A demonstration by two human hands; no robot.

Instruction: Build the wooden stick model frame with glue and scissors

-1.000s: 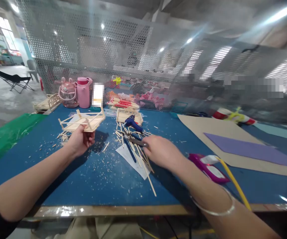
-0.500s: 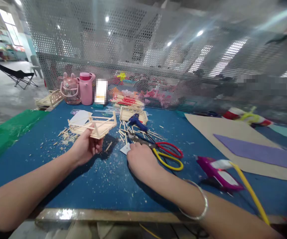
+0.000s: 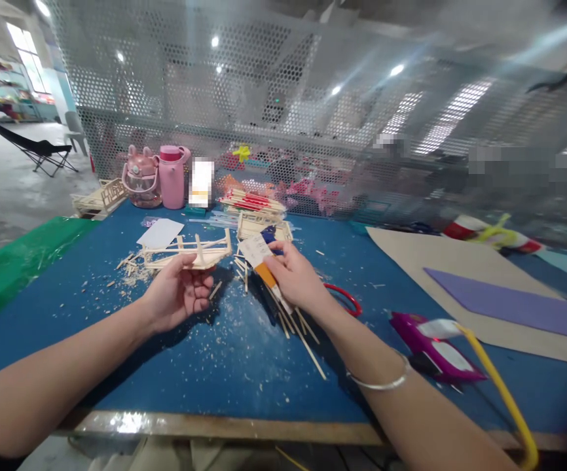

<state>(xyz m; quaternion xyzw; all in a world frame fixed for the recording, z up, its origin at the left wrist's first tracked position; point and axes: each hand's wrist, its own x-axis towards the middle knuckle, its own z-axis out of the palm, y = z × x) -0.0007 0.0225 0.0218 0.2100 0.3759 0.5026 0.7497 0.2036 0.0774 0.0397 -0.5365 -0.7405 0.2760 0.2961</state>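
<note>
My left hand (image 3: 178, 296) holds a small frame built of wooden sticks (image 3: 190, 253) just above the blue table (image 3: 224, 366), fingers curled under it. My right hand (image 3: 297, 278) is closed on a slip of white paper with an orange band (image 3: 258, 256), lifted off the table. Loose wooden sticks (image 3: 298, 327) lie under and in front of the right hand. Red-handled scissors (image 3: 346, 297) are partly hidden behind my right wrist. A silver bangle sits on that wrist.
A magenta glue gun (image 3: 433, 347) with a yellow cord lies at right. Cardboard and purple sheets (image 3: 504, 294) lie far right. Pink bottles (image 3: 158, 176), a blue glue gun (image 3: 268, 234), stick bundles (image 3: 251, 203) and another stick model (image 3: 99, 198) stand near the mesh wall. Wood chips litter the table.
My right hand has lifted off the table by the scissors, picking up the paper slip. My left hand has tilted the stick frame flatter and lowered it slightly.
</note>
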